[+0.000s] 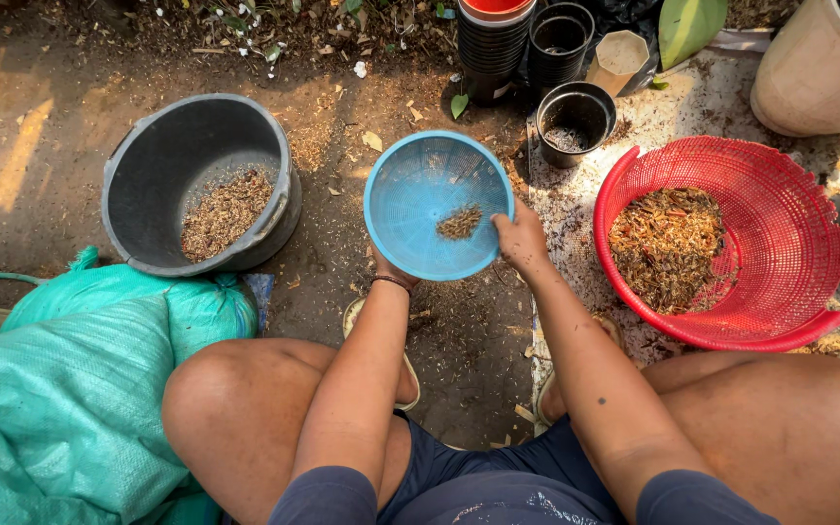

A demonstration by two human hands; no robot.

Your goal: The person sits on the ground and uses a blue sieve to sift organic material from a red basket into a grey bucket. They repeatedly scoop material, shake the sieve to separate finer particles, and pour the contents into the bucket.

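The person is squatting on the dirt floor and holding up a blue sieve (437,204) with a little pile of dry bark chips (459,223) in it. The right hand (520,238) is pinching its rim. The left hand (388,267) is hiding under it, so I cannot tell its grip. A red basket (789,204) of chips is sitting to the right, a grey tub (167,156) to the left.

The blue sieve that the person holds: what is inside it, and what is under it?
Inside the blue sieve lies a small heap of brown chaff. Both hands grip its rim: left hand, right hand. Under it the sieve covers the ground, so nothing there can be seen.
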